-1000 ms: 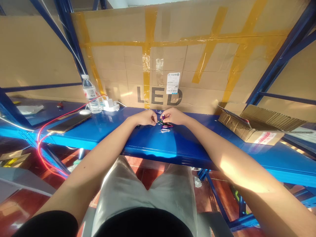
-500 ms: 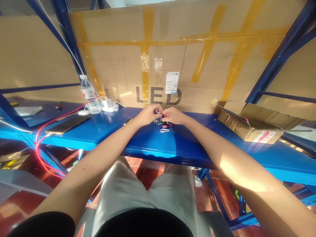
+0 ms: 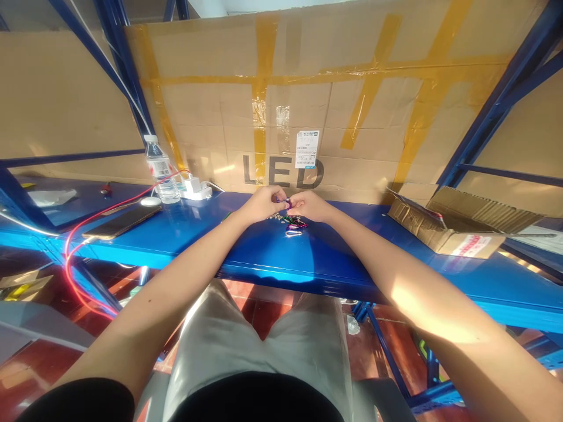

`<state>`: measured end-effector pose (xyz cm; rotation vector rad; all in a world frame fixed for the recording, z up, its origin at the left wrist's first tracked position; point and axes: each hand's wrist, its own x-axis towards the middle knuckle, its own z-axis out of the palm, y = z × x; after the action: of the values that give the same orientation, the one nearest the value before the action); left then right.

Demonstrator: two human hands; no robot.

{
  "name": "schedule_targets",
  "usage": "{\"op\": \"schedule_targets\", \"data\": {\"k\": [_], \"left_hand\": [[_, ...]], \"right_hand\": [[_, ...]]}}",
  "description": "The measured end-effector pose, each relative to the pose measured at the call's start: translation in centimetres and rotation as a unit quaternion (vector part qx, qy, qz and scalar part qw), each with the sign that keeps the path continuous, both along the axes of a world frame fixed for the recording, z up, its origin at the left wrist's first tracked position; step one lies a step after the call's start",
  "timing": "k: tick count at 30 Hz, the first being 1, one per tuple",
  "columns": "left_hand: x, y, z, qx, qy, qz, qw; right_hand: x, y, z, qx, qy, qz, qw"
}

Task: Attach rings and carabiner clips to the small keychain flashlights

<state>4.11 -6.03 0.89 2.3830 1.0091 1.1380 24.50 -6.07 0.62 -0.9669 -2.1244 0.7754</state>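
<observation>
My left hand (image 3: 264,204) and my right hand (image 3: 311,206) meet over the middle of the blue shelf (image 3: 264,252), fingertips pinched. Between them is a small shiny purple metal piece (image 3: 288,204), too small for me to name. Both hands seem to grip it, though the fingers hide most of it. Just below the fingers lies a little heap of coloured metal loops: a silver loop (image 3: 294,232) in front, pink loops (image 3: 298,224) behind it, and some green ones. A green bit near my left wrist is mostly hidden by it.
To the left stand a water bottle (image 3: 162,170) and a white charger (image 3: 193,186), with a phone (image 3: 123,221) and red cable (image 3: 70,246) nearby. An open cardboard box (image 3: 440,225) sits at right. Behind the shelf rises a large taped carton (image 3: 211,117).
The hands stay in nearly the same place, with the fingers shifting slightly around the purple piece. My left wrist now covers more of the green bit beside it.
</observation>
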Motion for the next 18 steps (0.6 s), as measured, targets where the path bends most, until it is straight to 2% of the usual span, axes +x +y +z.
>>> {"op": "schedule_targets", "data": {"k": [5,11,14,16,18], "left_hand": [[0.1,-0.4,0.2,-0.052,0.002,0.029,0.998],[0.2,-0.3,0.4,-0.107,-0.034,0.022,0.993],[0.0,0.4,0.3,-0.134,-0.07,0.045,0.987],[-0.2,0.9,0.2,-0.15,-0.095,0.057,0.983],[-0.3,1.4,0.2,-0.169,-0.121,0.055,0.977]], "right_hand": [[-0.5,-0.1,0.0,-0.036,0.083,-0.055,0.994],[-0.9,-0.1,-0.1,-0.021,0.085,-0.065,0.994],[-0.8,-0.2,0.1,0.031,0.038,-0.103,0.993],[-0.3,-0.1,0.3,0.074,-0.033,-0.141,0.987],[0.5,0.1,0.5,0.092,-0.113,-0.15,0.978]]}}
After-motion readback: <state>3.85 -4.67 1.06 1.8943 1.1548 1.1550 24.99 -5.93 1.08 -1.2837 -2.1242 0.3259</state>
